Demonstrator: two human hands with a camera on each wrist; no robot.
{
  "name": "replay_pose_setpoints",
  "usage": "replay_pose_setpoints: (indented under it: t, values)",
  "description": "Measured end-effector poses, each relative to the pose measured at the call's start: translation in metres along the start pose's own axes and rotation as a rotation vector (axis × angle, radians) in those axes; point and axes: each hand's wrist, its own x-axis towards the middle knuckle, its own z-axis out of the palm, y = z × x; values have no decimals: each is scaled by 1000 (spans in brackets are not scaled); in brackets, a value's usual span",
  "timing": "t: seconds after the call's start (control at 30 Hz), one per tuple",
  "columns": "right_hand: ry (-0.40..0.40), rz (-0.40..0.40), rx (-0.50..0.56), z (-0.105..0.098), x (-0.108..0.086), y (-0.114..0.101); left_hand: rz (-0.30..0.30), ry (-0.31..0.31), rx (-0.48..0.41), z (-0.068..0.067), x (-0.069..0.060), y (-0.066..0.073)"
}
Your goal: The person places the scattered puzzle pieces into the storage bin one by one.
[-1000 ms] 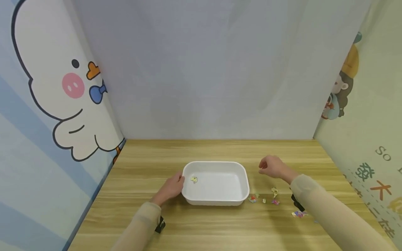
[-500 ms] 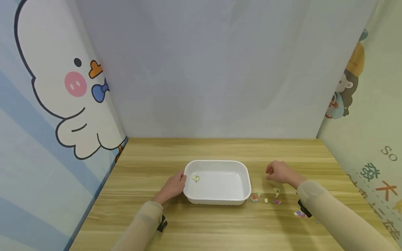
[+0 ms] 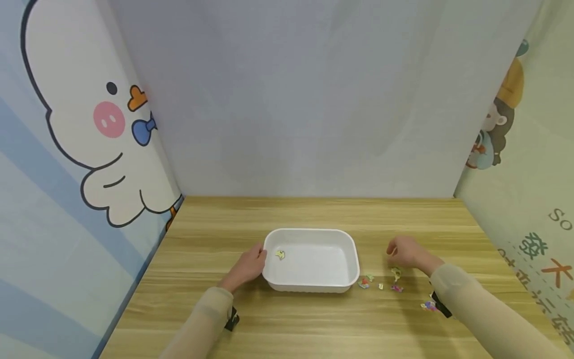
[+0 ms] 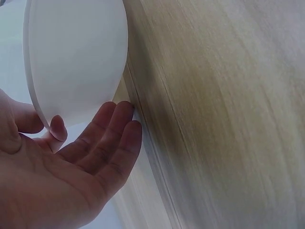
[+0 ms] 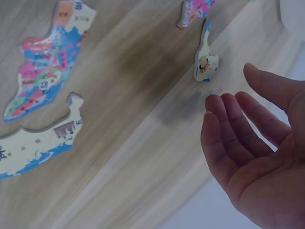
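My left hand (image 3: 245, 268) holds the left end of a white rectangular tray (image 3: 320, 269). In the left wrist view, thumb and index finger pinch the tray's rim (image 4: 29, 81), while the other fingers extend below it. One cream puzzle piece (image 3: 280, 255) lies inside, toward the left. Right of the tray, my right hand (image 3: 408, 253) hovers over the table, fingers loosely bent with nothing between them. The nearest piece is a narrow cream puzzle piece (image 5: 206, 64) with a small picture, just off the fingertips. Beside that lies a pink and purple puzzle piece (image 5: 196, 10).
Small pieces, one red and blue (image 3: 363, 283) and one cream (image 3: 380, 286), lie off the tray's right corner. Nearer the right forearm are a multicoloured map-like piece (image 5: 50, 62) and a long cream and blue piece (image 5: 38, 143). A grey curtain (image 3: 314, 124) hangs behind the table.
My right hand has moved right and nearer to me, away from the tray and toward the narrow cream puzzle piece. The left hand keeps its hold on the tray; the view shifted slightly.
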Motion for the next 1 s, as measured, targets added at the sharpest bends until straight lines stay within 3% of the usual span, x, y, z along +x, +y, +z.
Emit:
replay_pose_setpoints:
  t: [0.37, 0.8, 1.0]
  values:
    - [20, -41, 2, 7, -2, 9, 3, 1, 7, 0, 0, 0]
    - [-2, 123, 3, 15, -8, 12, -4, -3, 6, 0, 2, -1]
    - [41, 100, 20, 20, -7, 14, -11, -3, 9, 1, 0, -1]
